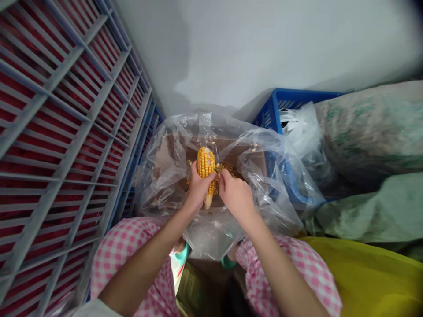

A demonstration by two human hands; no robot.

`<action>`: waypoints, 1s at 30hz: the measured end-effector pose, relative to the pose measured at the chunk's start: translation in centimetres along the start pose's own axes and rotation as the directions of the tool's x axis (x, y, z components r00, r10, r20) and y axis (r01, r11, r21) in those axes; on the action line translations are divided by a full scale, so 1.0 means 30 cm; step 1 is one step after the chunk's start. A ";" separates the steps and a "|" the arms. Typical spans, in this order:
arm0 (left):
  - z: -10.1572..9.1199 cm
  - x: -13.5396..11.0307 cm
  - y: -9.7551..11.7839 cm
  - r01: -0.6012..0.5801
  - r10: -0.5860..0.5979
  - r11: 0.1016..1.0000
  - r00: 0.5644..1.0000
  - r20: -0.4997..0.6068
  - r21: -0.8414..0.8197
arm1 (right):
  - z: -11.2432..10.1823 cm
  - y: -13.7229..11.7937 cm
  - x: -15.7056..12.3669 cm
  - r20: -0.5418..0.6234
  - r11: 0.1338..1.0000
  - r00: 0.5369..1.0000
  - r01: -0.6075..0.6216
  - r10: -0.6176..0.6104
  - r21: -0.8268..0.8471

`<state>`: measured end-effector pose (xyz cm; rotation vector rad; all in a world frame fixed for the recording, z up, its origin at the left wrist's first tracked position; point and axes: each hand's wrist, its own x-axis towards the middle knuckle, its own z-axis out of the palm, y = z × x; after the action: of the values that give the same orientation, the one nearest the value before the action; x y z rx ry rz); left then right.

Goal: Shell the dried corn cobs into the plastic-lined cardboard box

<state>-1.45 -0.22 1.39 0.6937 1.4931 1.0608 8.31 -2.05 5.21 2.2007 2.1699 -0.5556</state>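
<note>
Corn cob (206, 165) gripped w/ our L hand (198, 188); our R hand (235, 197) pinched narrow at cob, both over plastic bag (158, 180).

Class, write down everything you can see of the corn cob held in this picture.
The corn cob has glossy yellow-orange kernels in tight rows on its upper part, while its lower end looks paler and partly stripped. It stands nearly upright, tilted slightly, gripped around the middle by the left hand. The fingertips of the right hand are close beside it, though contact is hard to tell. It is held inside a clear plastic bag.
</note>
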 end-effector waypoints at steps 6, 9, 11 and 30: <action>-0.002 -0.007 0.009 -0.068 0.065 0.995 0.997 0.040 0.076 | -0.043 0.068 0.015 -0.032 0.969 0.999 0.013 -0.005 0.246; -0.003 -0.009 0.008 -0.081 0.076 0.992 0.996 0.054 0.101 | -0.052 0.081 0.025 0.008 0.957 1.000 0.025 -0.028 0.288; -0.004 -0.010 0.009 -0.079 0.072 0.992 0.995 0.071 0.103 | -0.059 0.086 0.028 0.023 0.945 0.999 0.022 -0.032 0.326; -0.025 -0.014 0.020 -0.348 0.240 0.878 0.914 0.327 0.329 | -0.082 0.155 0.053 0.174 0.822 0.971 0.035 -0.161 0.568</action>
<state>-2.18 -0.52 2.10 1.3309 1.3833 0.8544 13.38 -0.13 5.99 2.1083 2.2101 -1.5426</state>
